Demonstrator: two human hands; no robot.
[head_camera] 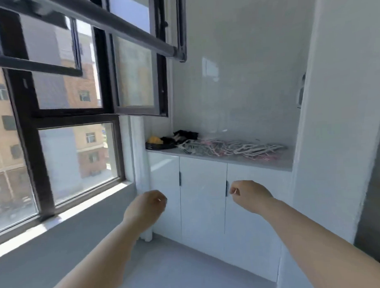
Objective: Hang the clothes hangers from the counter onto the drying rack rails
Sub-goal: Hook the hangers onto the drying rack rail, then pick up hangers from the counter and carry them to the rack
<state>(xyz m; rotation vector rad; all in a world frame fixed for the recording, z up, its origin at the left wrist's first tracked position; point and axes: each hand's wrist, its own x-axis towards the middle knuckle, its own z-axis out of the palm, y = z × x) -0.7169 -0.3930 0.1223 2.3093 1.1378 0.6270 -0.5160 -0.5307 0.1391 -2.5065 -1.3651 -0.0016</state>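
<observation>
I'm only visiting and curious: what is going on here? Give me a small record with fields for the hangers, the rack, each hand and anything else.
hangers: tangled pile of hangers lying on the counter
rack: dark rails overhead beside the window; no hanger on the part in view
left hand: left hand loosely curled, holds nothing, below counter height
right hand: right hand loosely curled, holds nothing, in front of the white cabinet doors
other: black items and something yellow at the counter's left end
progress: no hanger picked up yet

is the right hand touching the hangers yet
Apart. The head view shows the right hand down by the cabinet doors, the hangers up on the counter.
</observation>
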